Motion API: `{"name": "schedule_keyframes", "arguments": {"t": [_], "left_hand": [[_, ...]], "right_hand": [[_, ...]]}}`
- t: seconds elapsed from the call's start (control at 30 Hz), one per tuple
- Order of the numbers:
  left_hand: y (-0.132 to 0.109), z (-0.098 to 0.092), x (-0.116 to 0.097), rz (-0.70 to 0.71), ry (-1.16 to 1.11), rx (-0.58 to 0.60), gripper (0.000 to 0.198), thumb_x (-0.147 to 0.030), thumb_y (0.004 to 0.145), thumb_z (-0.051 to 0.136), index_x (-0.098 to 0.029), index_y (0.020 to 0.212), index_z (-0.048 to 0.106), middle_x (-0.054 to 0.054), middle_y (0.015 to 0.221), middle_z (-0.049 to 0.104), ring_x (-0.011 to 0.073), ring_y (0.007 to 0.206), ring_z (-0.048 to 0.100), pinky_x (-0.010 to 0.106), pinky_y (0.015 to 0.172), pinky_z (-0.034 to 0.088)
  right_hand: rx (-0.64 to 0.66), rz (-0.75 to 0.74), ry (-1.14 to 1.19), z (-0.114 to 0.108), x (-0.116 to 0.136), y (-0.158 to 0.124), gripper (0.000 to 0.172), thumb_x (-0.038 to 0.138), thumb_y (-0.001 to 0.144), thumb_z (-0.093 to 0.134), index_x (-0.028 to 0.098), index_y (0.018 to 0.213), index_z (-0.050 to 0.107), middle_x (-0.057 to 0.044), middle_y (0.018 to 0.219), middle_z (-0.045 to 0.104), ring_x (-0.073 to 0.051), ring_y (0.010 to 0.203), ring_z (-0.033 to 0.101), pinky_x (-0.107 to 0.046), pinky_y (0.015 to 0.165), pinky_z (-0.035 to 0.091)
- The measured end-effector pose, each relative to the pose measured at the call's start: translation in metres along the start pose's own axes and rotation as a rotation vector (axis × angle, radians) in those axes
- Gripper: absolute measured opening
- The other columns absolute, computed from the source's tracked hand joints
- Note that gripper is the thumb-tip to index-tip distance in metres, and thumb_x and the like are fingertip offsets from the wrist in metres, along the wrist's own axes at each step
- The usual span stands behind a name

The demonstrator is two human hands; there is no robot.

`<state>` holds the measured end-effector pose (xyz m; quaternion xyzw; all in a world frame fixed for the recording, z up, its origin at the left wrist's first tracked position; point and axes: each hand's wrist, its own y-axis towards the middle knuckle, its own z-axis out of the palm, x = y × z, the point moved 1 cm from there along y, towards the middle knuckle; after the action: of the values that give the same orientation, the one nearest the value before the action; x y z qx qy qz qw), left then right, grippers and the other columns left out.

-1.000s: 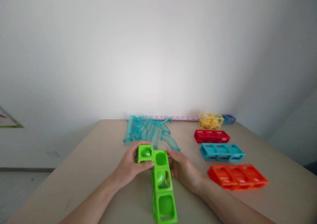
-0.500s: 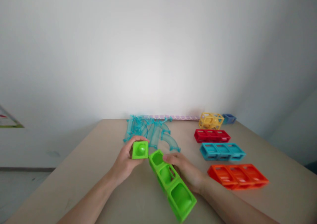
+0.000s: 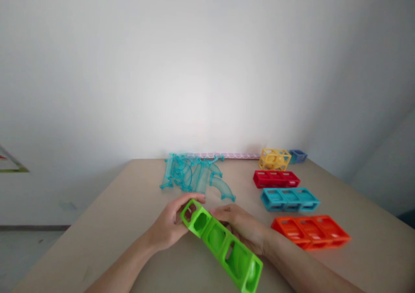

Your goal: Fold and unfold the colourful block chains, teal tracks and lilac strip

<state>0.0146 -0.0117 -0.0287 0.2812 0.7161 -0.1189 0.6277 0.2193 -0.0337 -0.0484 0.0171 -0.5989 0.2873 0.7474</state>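
My left hand is closed around a small green cube block, whose open frame shows at the far end. My right hand grips a longer green row of cube blocks from its right side. The cube lines up with the row's upper end and meets it there. Whether the two are locked together I cannot tell. The row slants down toward me, above the tabletop, its near end showing a rounded inner surface. Fingertips behind the green pieces are partly hidden.
Translucent teal tubes lie in a pile at the back. Along the right stand orange, blue and red block rows, then yellow blocks and a dark blue block. A patterned purple strip runs along the wall.
The green cube, earlier held apart with its face toward me, has turned and come against the row's upper end. My left hand has moved slightly down and right.
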Motion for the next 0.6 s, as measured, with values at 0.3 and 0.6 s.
{"name": "schedule_keyframes", "arguments": {"t": [0.3,0.6], "left_hand": [[-0.0044,0.0075,-0.004,-0.094,-0.184,0.209,0.048,-0.011,0.068,0.072,-0.018,0.114,0.057,0.007,0.106,0.063,0.0212,0.094,0.06,0.028,0.078,0.044],[0.003,0.0024,-0.0002,-0.147,-0.268,0.009,0.036,-0.02,0.068,0.077,-0.017,0.097,0.058,0.0,0.079,0.062,0.0128,0.067,0.06,0.023,0.059,0.05]], "right_hand": [[-0.028,0.021,0.113,-0.0055,0.0026,0.004,0.02,0.031,0.07,0.073,0.011,0.069,0.068,-0.001,0.058,0.067,-0.01,0.047,0.058,-0.02,0.05,0.043],[-0.018,0.035,0.5,-0.0038,0.008,-0.0016,0.032,0.037,0.088,0.051,0.01,0.085,0.069,-0.009,0.08,0.073,-0.018,0.078,0.069,-0.028,0.08,0.049]]}}
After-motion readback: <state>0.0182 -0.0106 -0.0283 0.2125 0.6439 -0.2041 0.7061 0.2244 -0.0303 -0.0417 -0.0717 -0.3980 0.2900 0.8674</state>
